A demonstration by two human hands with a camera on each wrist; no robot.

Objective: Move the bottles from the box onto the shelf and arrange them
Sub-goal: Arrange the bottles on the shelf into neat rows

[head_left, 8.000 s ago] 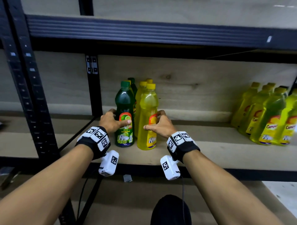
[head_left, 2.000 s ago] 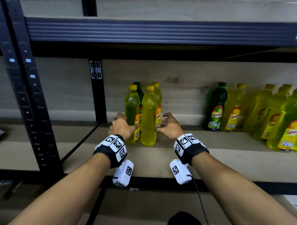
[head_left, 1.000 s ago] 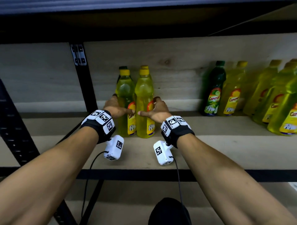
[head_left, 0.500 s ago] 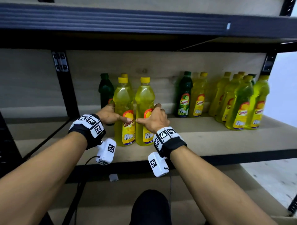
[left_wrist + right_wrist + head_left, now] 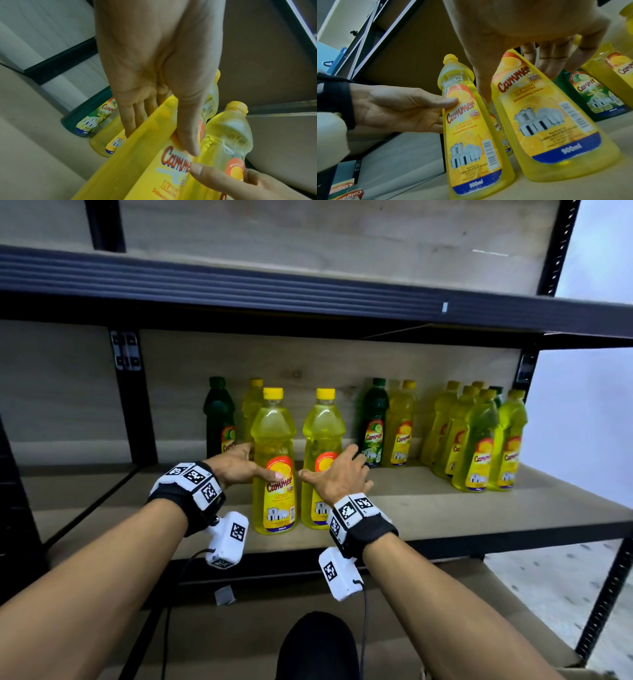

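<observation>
Two yellow dish-liquid bottles stand upright near the front of the wooden shelf (image 5: 445,508), with a small gap between them. My left hand (image 5: 245,469) holds the left yellow bottle (image 5: 274,440), thumb on its label (image 5: 188,142) and fingers behind it. My right hand (image 5: 337,477) holds the right yellow bottle (image 5: 322,436), thumb in the gap and fingers stretched round its far side. The right wrist view shows both bottles (image 5: 467,135) (image 5: 547,121) resting on the board. No box is in view.
A dark green bottle (image 5: 219,419) and a yellow one (image 5: 253,405) stand behind the left bottle. A green and yellow pair (image 5: 375,419) is at the back middle, with several more bottles (image 5: 479,440) to the right. The upper shelf beam (image 5: 239,282) hangs overhead, and a black post (image 5: 133,405) stands left.
The two front bottles have drawn slightly apart since half a second ago, and my right fingers have stretched out further. Eight seconds ago I held a green and a yellow bottle.
</observation>
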